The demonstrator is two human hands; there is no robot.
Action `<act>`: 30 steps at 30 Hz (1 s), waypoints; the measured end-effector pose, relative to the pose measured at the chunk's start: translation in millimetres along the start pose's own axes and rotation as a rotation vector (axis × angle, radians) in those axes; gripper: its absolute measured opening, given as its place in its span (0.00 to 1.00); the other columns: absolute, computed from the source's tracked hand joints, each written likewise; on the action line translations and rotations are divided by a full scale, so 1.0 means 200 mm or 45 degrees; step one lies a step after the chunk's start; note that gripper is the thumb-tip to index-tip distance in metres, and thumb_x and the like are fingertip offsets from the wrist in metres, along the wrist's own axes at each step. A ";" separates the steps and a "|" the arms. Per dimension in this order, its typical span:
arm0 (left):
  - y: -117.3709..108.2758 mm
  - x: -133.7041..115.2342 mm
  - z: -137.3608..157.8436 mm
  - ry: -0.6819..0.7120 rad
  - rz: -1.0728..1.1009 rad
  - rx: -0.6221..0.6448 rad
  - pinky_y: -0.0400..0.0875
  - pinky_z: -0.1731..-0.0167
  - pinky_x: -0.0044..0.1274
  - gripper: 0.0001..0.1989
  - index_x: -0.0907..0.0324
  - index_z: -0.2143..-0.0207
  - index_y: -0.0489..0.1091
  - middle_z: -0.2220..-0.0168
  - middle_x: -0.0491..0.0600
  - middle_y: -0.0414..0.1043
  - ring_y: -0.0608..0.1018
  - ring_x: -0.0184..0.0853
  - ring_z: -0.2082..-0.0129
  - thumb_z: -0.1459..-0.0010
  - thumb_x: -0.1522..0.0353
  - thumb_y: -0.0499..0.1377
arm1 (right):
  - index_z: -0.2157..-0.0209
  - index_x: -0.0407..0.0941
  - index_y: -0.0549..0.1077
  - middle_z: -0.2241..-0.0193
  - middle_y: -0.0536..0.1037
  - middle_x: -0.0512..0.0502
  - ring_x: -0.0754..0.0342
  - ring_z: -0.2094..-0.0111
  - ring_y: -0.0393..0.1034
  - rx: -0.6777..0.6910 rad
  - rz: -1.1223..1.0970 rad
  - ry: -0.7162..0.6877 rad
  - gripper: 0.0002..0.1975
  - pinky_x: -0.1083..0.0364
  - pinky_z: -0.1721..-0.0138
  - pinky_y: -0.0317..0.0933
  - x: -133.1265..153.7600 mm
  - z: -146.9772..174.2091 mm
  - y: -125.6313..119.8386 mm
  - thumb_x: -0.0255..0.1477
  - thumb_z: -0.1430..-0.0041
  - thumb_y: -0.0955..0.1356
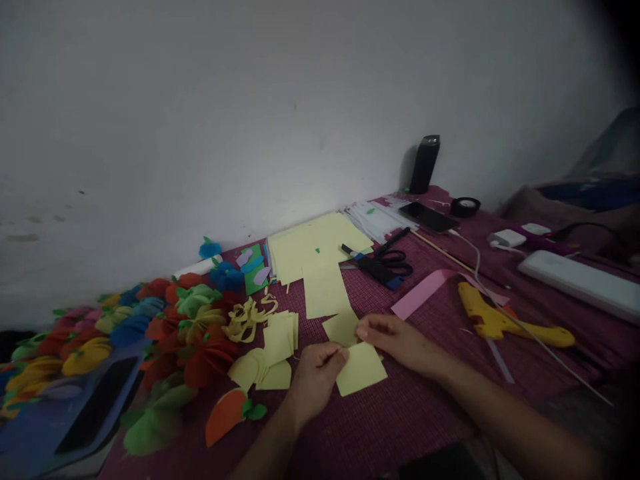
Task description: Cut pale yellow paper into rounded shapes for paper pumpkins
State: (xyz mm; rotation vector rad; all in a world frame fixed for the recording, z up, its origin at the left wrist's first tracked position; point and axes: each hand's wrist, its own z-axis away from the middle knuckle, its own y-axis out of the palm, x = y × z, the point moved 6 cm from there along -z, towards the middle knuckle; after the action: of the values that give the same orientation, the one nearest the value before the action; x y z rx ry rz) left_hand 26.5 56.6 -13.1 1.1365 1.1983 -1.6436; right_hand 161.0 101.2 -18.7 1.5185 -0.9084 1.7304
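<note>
A pale yellow paper square (363,373) is held above the table in front of me. My left hand (317,373) pinches its upper left corner between thumb and fingers. Closed at the top edge, my right hand (395,340) grips the same square. Just behind lies another yellow paper piece (340,327), partly covered by the square. A longer yellow strip (325,290) reaches back from there to a stack of yellow sheets (320,240). Left of my left hand are cut yellow squares (279,337) and rounded yellow pieces (247,370).
Colourful paper pumpkins (205,353) crowd the left side, with an orange folded piece (226,415) nearer me. Curled yellow scraps (247,319) lie beside them. Black scissors (393,260), a pink strip (423,293), a yellow glue gun (510,323) and a phone (429,217) are to the right.
</note>
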 end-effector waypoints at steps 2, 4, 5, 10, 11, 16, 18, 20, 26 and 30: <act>0.03 0.00 0.00 0.003 -0.035 0.002 0.49 0.80 0.19 0.18 0.61 0.84 0.58 0.82 0.41 0.48 0.53 0.26 0.80 0.47 0.60 0.49 | 0.75 0.42 0.66 0.82 0.60 0.55 0.61 0.80 0.53 0.047 0.075 -0.003 0.14 0.62 0.79 0.50 -0.02 0.00 0.03 0.39 0.48 0.63; 0.04 0.01 0.00 -0.008 -0.041 0.013 0.49 0.80 0.19 0.17 0.61 0.83 0.60 0.82 0.41 0.49 0.54 0.26 0.80 0.47 0.60 0.49 | 0.76 0.42 0.66 0.82 0.60 0.55 0.61 0.80 0.53 0.069 0.164 -0.025 0.13 0.62 0.80 0.48 -0.02 0.01 0.05 0.38 0.47 0.62; 0.05 0.01 0.00 -0.017 -0.038 0.016 0.49 0.81 0.19 0.17 0.61 0.82 0.61 0.82 0.41 0.50 0.54 0.26 0.80 0.47 0.60 0.49 | 0.76 0.42 0.66 0.82 0.60 0.55 0.61 0.80 0.53 0.074 0.208 -0.041 0.13 0.62 0.80 0.48 -0.02 0.01 0.06 0.37 0.47 0.62; 0.05 0.03 -0.01 -0.047 -0.041 0.025 0.50 0.81 0.19 0.17 0.62 0.80 0.64 0.82 0.41 0.54 0.57 0.26 0.81 0.48 0.59 0.50 | 0.75 0.42 0.68 0.80 0.63 0.53 0.60 0.77 0.56 0.039 0.421 -0.149 0.10 0.62 0.79 0.49 0.01 0.02 0.07 0.33 0.45 0.61; 0.05 0.03 -0.01 -0.047 -0.059 0.026 0.50 0.81 0.19 0.17 0.62 0.80 0.65 0.83 0.41 0.55 0.57 0.26 0.81 0.48 0.59 0.50 | 0.76 0.42 0.67 0.80 0.63 0.53 0.60 0.77 0.56 0.036 0.448 -0.162 0.10 0.62 0.79 0.49 0.02 0.02 0.07 0.32 0.45 0.61; -0.02 -0.01 0.00 -0.029 -0.163 0.014 0.52 0.82 0.19 0.18 0.62 0.83 0.64 0.85 0.42 0.60 0.61 0.26 0.83 0.47 0.60 0.50 | 0.77 0.43 0.65 0.81 0.63 0.53 0.60 0.78 0.55 -0.020 0.462 -0.119 0.10 0.62 0.80 0.49 0.03 0.02 0.02 0.32 0.45 0.60; -0.06 -0.02 0.00 -0.053 -0.122 0.036 0.56 0.80 0.19 0.17 0.62 0.81 0.66 0.84 0.44 0.65 0.65 0.28 0.83 0.47 0.61 0.50 | 0.75 0.43 0.65 0.81 0.63 0.53 0.60 0.79 0.56 -0.056 0.412 -0.083 0.10 0.62 0.81 0.48 0.02 0.01 -0.02 0.33 0.45 0.60; -0.13 -0.04 -0.01 -0.079 -0.064 -0.018 0.59 0.80 0.19 0.14 0.61 0.79 0.66 0.84 0.46 0.68 0.68 0.29 0.83 0.48 0.61 0.51 | 0.75 0.43 0.65 0.81 0.62 0.53 0.60 0.79 0.56 -0.105 0.356 -0.065 0.11 0.62 0.81 0.49 0.01 0.01 -0.05 0.34 0.45 0.60; -0.17 -0.08 -0.01 -0.012 0.032 -0.204 0.61 0.78 0.19 0.14 0.62 0.71 0.67 0.76 0.47 0.70 0.70 0.30 0.78 0.46 0.60 0.49 | 0.75 0.43 0.65 0.81 0.63 0.53 0.60 0.79 0.56 -0.057 0.358 -0.089 0.10 0.62 0.81 0.49 0.02 0.02 -0.01 0.34 0.44 0.60; -0.02 -0.05 -0.01 0.017 -0.171 -0.031 0.55 0.79 0.18 0.15 0.62 0.79 0.66 0.80 0.43 0.61 0.62 0.28 0.79 0.47 0.61 0.51 | 0.75 0.43 0.66 0.80 0.63 0.53 0.60 0.78 0.57 -0.005 0.434 -0.152 0.10 0.62 0.79 0.50 0.04 0.03 0.05 0.32 0.44 0.60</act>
State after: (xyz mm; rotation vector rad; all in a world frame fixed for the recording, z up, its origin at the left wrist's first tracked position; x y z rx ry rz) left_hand 25.5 60.6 -2.7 1.0731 1.3244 -1.7188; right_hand 155.6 91.8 -10.4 1.5456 -1.2931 1.8837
